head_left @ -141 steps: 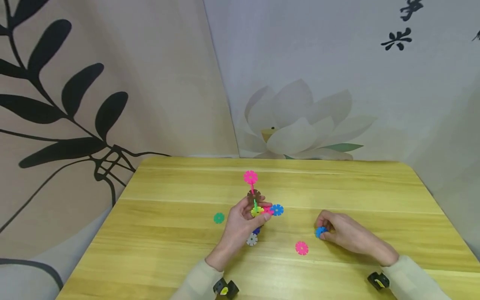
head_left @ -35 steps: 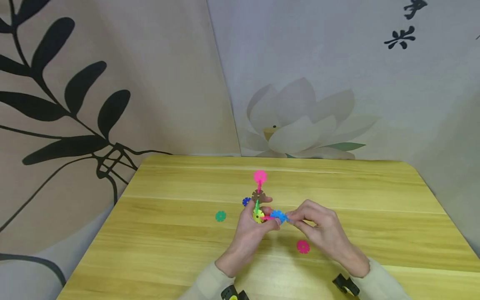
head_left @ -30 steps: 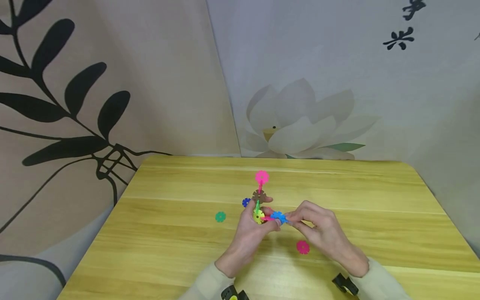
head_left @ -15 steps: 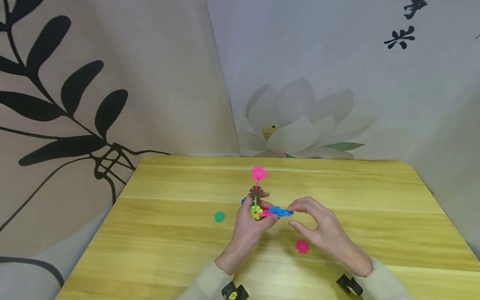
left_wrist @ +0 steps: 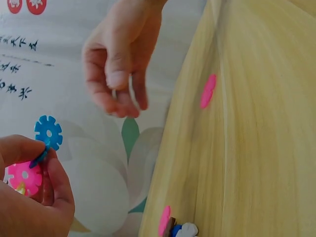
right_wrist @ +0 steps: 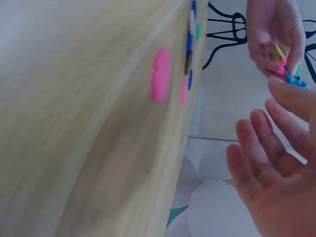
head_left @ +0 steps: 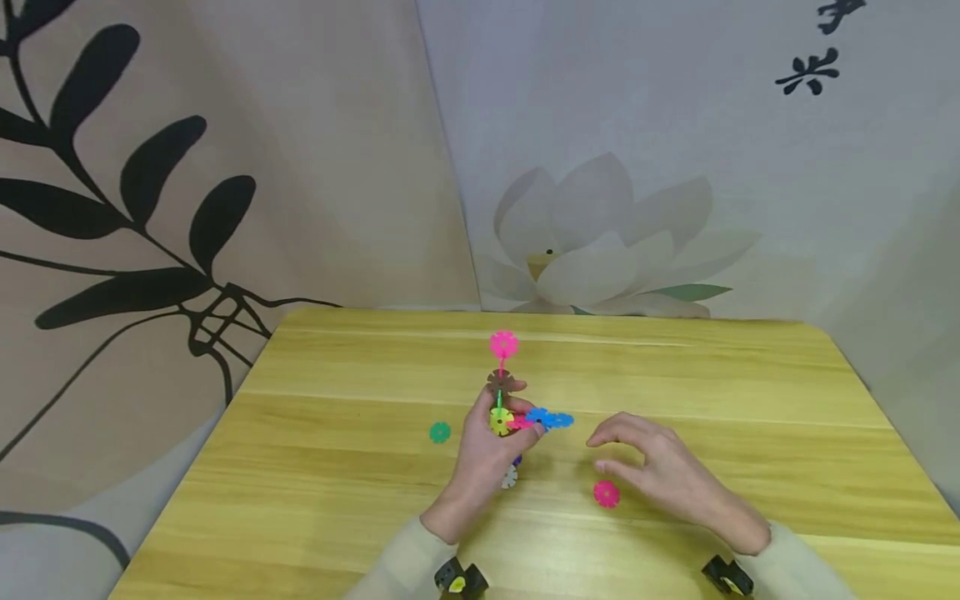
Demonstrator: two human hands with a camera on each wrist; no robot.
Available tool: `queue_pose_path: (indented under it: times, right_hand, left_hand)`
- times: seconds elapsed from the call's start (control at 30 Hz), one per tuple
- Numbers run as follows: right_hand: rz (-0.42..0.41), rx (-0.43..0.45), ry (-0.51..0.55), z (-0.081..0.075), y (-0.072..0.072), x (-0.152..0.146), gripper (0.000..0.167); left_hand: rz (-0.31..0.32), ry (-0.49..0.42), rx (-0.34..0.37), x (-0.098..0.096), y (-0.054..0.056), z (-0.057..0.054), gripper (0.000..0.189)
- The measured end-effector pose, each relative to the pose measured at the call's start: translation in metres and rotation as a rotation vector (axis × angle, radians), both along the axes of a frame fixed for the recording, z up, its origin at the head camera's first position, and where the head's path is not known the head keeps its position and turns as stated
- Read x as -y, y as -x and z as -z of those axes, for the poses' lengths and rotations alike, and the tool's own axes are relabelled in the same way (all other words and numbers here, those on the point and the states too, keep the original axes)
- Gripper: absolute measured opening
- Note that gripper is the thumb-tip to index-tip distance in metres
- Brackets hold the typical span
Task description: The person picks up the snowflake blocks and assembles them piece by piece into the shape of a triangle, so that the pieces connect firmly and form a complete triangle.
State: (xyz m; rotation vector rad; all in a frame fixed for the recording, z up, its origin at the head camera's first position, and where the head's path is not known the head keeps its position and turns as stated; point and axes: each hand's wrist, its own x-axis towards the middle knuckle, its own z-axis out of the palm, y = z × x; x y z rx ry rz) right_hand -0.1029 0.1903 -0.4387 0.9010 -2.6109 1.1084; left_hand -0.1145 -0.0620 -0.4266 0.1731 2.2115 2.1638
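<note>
Blue discs [head_left: 537, 416], pink discs [head_left: 498, 344], bluish-green disc [head_left: 440, 432], yellow wood-grained table [head_left: 337, 483]

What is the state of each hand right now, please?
Left hand: closed, holding joined coloured discs.
Right hand: open, holding nothing.

Somewhere indoors, its kind unclear — a table [head_left: 322, 500] is standing by walls [head_left: 322, 125] — leaves [head_left: 163, 162] and a lotus [head_left: 592, 271] are decorating them.
</note>
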Motion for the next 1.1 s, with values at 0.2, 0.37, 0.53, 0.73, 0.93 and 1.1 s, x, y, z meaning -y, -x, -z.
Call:
queue_pose_path:
  times: [0.2, 0.37, 0.53, 0.73, 0.93, 1.1]
  right_hand:
    - [-0.052, 0.082, -0.095, 0.003, -0.001, -0.007, 0.024]
    - [-0.082, 0.141, -0.139, 0.005, -0.002, -0.012, 0.024]
    - [-0.153, 0.223, -0.149, 0.006, -0.002, -0.018, 0.022]
    - [-0.225, 0.264, -0.168, 0.012, -0.001, -0.022, 0.023]
    - [-0.264, 0.339, -0.173, 0.016, -0.001, -0.024, 0.023]
    - [-0.269, 0.317, -0.213, 0.016, 0.0, -0.024, 0.022]
  left_hand:
    - [0.003, 0.014, 0.007, 0.002, 0.001, -0.001, 0.055]
    - [0.011, 0.01, 0.015, 0.004, 0.002, -0.001, 0.056]
    - [0.018, -0.017, 0.037, 0.005, 0.002, -0.001, 0.059]
    - [0.031, -0.035, 0.027, 0.005, 0.001, -0.001, 0.059]
    - [0.033, -0.054, 0.052, 0.004, 0.0, -0.002, 0.06]
    - [0.019, -0.053, 0.067, 0.003, -0.001, -0.003, 0.061]
